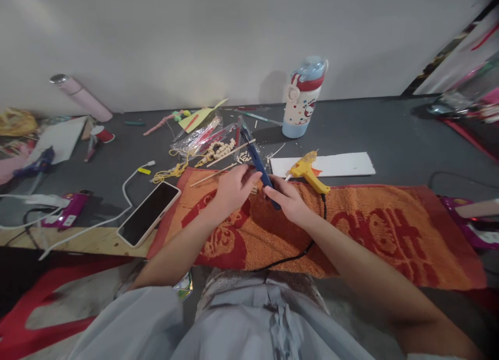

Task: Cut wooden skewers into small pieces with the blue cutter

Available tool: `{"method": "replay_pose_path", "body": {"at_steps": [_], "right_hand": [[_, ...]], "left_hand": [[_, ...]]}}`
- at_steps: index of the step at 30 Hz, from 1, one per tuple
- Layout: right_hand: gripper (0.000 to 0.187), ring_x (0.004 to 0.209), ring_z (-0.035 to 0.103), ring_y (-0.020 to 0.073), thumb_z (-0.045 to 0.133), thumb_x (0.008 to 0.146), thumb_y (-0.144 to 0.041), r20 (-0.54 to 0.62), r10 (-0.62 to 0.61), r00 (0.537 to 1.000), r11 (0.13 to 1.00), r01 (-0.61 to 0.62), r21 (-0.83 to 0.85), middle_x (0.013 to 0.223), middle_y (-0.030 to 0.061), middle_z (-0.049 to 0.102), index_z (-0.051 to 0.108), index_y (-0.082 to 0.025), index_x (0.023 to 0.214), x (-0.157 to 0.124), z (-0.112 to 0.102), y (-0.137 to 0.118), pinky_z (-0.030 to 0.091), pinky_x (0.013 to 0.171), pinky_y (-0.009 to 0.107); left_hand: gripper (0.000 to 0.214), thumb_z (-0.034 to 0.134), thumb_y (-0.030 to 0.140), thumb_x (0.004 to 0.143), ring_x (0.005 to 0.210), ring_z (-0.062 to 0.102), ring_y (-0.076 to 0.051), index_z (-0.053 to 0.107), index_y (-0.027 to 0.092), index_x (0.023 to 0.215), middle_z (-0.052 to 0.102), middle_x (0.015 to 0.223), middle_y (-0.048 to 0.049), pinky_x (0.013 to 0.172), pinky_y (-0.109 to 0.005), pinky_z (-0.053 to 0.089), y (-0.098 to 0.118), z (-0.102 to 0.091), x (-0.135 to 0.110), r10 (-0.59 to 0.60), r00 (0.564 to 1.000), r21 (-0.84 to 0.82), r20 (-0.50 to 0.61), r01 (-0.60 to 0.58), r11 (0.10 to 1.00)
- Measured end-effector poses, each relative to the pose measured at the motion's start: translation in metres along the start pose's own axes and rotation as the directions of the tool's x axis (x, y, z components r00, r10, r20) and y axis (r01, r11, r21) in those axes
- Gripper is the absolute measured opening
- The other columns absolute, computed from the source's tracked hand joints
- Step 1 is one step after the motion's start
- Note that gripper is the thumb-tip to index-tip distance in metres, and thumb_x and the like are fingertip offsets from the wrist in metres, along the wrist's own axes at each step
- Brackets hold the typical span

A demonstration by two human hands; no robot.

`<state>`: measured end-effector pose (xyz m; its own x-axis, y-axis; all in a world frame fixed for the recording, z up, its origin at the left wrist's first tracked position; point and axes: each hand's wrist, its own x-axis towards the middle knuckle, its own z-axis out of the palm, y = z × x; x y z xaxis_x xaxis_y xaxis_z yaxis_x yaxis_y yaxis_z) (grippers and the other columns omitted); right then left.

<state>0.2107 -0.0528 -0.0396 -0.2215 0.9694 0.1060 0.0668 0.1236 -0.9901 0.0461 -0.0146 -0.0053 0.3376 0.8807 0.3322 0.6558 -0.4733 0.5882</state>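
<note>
My right hand (287, 198) is closed round the lower end of a long dark blue utility knife (255, 157), which points up and away from me. My left hand (236, 188) is beside the knife, its fingers curled together near the handle. What they pinch, if anything, is hidden. A thin wooden stick (228, 154) lies across by the knife's upper part. Another stick (212, 175) rests at the towel's far edge. Short cut pieces of wood (244, 157) are scattered beyond my left hand, and a few more small pieces (254, 190) are between my hands.
An orange towel (362, 225) covers the table front. A yellow glue gun (307, 172) rests by a white board (346, 164), its black cord crossing the towel. A bottle (304, 103) stands behind. At left are a phone (149, 213), a white cable (127, 186) and plastic bags (200, 139).
</note>
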Motion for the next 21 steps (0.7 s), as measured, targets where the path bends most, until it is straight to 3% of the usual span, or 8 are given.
{"method": "replay_pose_path", "body": {"at_steps": [3, 7, 9, 12, 21], "right_hand": [[0.047, 0.085, 0.056, 0.0212, 0.050, 0.084, -0.052, -0.013, -0.047, 0.999, 0.999, 0.047, 0.009, 0.095, 0.0077, 0.061, 0.054, -0.016, 0.113, -0.001, 0.004, 0.000, 0.045, 0.075, 0.036], [0.044, 0.094, 0.055, 0.0224, 0.049, 0.086, -0.048, 0.021, -0.082, 0.996, 0.996, 0.081, 0.022, 0.107, 0.0097, 0.061, 0.053, -0.016, 0.116, -0.001, 0.006, 0.003, 0.044, 0.083, 0.038], [0.044, 0.095, 0.055, 0.0225, 0.049, 0.086, -0.048, 0.028, -0.090, 0.996, 0.996, 0.089, 0.018, 0.107, 0.0101, 0.061, 0.053, -0.015, 0.116, -0.001, 0.005, 0.005, 0.044, 0.085, 0.038], [0.043, 0.090, 0.056, 0.0217, 0.049, 0.087, -0.048, 0.025, -0.096, 0.995, 0.995, 0.096, 0.000, 0.102, 0.0088, 0.062, 0.054, -0.016, 0.115, -0.002, 0.004, 0.007, 0.044, 0.083, 0.038], [0.040, 0.076, 0.056, 0.0190, 0.053, 0.084, -0.041, -0.039, -0.047, 0.998, 0.998, 0.045, -0.037, 0.089, 0.0056, 0.063, 0.055, -0.017, 0.116, -0.001, 0.007, 0.007, 0.044, 0.071, 0.033]], "left_hand": [[0.042, 0.050, 0.056, 0.083, 0.085, 0.063, -0.018, 0.054, 0.016, 0.097, 0.067, 0.095, -0.0079, 0.076, -0.030, 0.051, 0.003, 0.015, -0.003, -0.054, 0.994, -0.384, 0.098, 0.087, 0.919], [0.053, 0.059, 0.058, 0.076, 0.101, 0.062, -0.022, 0.046, 0.017, 0.107, 0.065, 0.107, -0.0118, 0.088, -0.035, 0.050, 0.004, 0.029, -0.006, -0.086, 0.982, -0.718, 0.165, 0.180, 0.673], [0.053, 0.063, 0.056, 0.075, 0.103, 0.062, -0.023, 0.045, 0.017, 0.105, 0.065, 0.105, -0.0116, 0.088, -0.037, 0.049, 0.005, 0.031, -0.008, -0.113, 0.979, -0.771, 0.169, 0.203, 0.603], [0.053, 0.066, 0.054, 0.073, 0.102, 0.062, -0.023, 0.045, 0.017, 0.104, 0.066, 0.102, -0.0107, 0.088, -0.037, 0.049, 0.006, 0.032, -0.009, -0.134, 0.979, -0.795, 0.155, 0.204, 0.571], [0.053, 0.068, 0.056, 0.070, 0.097, 0.063, -0.022, 0.048, 0.016, 0.099, 0.067, 0.096, -0.0100, 0.086, -0.036, 0.048, 0.006, 0.034, -0.009, -0.196, 0.975, -0.768, 0.108, 0.207, 0.606]]}}
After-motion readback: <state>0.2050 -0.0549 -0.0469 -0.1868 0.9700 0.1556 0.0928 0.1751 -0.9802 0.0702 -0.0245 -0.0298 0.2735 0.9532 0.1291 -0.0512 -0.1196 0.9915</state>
